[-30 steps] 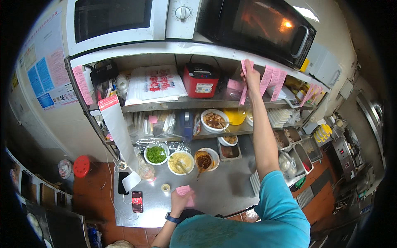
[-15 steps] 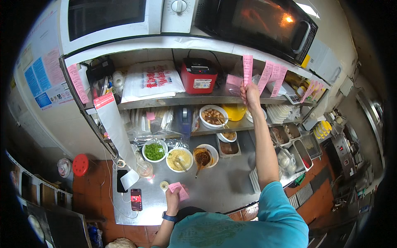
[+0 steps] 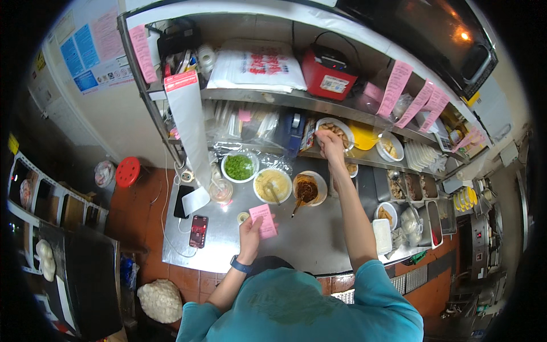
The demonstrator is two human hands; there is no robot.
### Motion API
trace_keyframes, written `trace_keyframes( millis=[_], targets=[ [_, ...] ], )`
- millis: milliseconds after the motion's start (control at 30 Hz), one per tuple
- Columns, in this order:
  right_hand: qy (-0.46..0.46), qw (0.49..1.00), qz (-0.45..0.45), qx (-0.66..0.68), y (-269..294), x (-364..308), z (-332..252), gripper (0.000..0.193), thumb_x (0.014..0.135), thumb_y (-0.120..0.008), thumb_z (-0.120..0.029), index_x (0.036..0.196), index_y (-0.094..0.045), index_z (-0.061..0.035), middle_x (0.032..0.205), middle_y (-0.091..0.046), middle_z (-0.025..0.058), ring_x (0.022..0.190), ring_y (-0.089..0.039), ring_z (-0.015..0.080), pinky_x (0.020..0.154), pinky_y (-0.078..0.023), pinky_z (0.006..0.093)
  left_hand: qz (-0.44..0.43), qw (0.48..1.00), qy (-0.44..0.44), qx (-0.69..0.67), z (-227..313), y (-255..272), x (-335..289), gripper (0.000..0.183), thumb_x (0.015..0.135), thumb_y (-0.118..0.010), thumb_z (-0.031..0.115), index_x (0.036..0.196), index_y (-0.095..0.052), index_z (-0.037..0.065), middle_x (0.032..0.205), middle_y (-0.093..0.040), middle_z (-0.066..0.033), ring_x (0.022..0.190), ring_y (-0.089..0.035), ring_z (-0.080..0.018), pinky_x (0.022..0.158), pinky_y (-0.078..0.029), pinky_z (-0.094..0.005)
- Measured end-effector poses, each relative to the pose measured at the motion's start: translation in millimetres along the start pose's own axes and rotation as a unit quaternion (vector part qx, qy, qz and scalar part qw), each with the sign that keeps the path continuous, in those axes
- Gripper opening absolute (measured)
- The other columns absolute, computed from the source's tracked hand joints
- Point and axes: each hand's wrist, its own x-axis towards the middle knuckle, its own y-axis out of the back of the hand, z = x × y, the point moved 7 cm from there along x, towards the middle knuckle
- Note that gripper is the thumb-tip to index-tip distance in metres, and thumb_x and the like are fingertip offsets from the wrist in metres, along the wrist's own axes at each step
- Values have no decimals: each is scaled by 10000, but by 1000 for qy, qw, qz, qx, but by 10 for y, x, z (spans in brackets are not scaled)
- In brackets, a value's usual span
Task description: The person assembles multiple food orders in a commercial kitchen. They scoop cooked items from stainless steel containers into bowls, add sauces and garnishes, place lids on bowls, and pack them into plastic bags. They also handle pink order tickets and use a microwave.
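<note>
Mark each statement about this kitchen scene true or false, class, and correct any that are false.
1. The left hand holds pink printed paper. True.
2. The round stool is blue. False: it is red.
3. The chopped greens are left of the dark sauce. True.
4. The lit phone lies on the floor. False: it lies on the metal table.
5. The right hand touches the red appliance. False: they are apart.

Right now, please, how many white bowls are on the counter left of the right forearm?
3, left to right: chopped-greens bowl, yellowish-food bowl, dark-sauce bowl. The right forearm may hide others.
</note>
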Motion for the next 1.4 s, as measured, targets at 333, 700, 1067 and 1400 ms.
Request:
trace_keyframes(
  millis=[333, 700, 1067, 1400],
  targets=[
    [-89, 986, 24, 139, -563, 193, 259, 135, 911, -695, -122, 901, -662, 9, 587, -464, -44, 392, -266, 49, 369, -185, 234, -1, 999, -12, -33, 259, -90, 20, 373, 1007, -418, 128, 1297, -527, -80, 1197, -667, -206, 1015, -697, -292, 864, -579, -389],
    [105, 912, -16, -395, -485, -646, -168, 118, 883, -643, -86, 903, -733, -12, 844, -728, 161, 765, -701, 290, 707, -541, 382, -10, 999, -18, -45, 273, -137, 169, 376, 1013, -405, 109, 1318, -531, -72, 1194, -665, -197, 1048, -681, -269, 897, -555, -374],
    [97, 873, -95, -468, -847, -1969, 380, 357, 887, -733, -260, 1107, -689, 17, 681, -650, 76, 557, -572, 130, 512, -431, 247, -24, 994, 10, 107, 2, -199, 213, 314, 1053, -464, 146, 1260, -630, -23, 1069, -687, -47, 962, -641, -95, 809, -529, -242],
    [-125, 976, -22, 177, -511, -2042, 680, 238, 1027, -543, -241, 1039, -648, -28, 799, -621, 9, 680, -596, 126, 629, -484, 232, -150, 963, 10, 223, -277, -475, -87, 422, 890, -500, -40, 1310, -542, -24, 1123, -646, -94, 1043, -635, -167, 899, -520, -296]
  ],
)
